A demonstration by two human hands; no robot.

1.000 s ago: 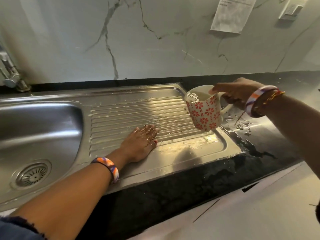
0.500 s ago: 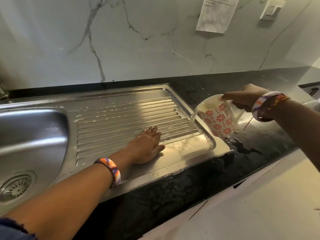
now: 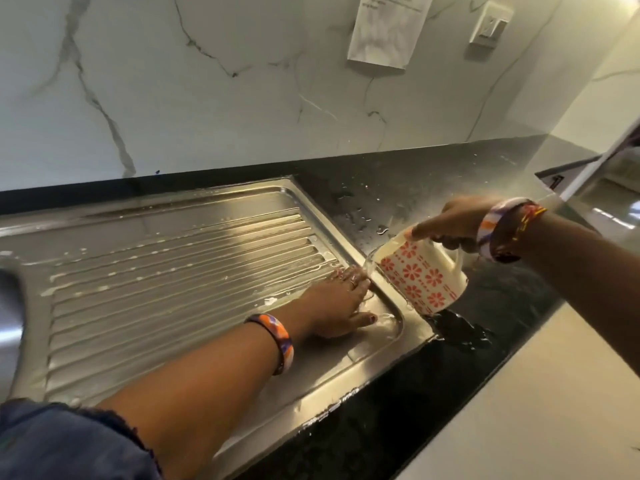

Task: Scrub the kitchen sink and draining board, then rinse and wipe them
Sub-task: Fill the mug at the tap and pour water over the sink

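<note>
We record a dark stone counter [image 3: 433, 188] with water beaded and pooled along its near edge, running from nine o'clock to three o'clock. Set into it, the steel draining board [image 3: 166, 268] fills the centre, its ribs wet and flecked with pale suds; the sink bowl [image 3: 10, 306] shows only as a sliver at nine o'clock. The left hand [image 3: 332, 306] lies flat on the board's right end, fingers spread, grasping nothing. The right hand [image 3: 457, 223], at two o'clock, is closed round a flower-patterned mug [image 3: 419, 275] (tipped steeply leftward), and a thin stream falls from its lip onto the left fingertips. Each wrist carries a bangle.
</note>
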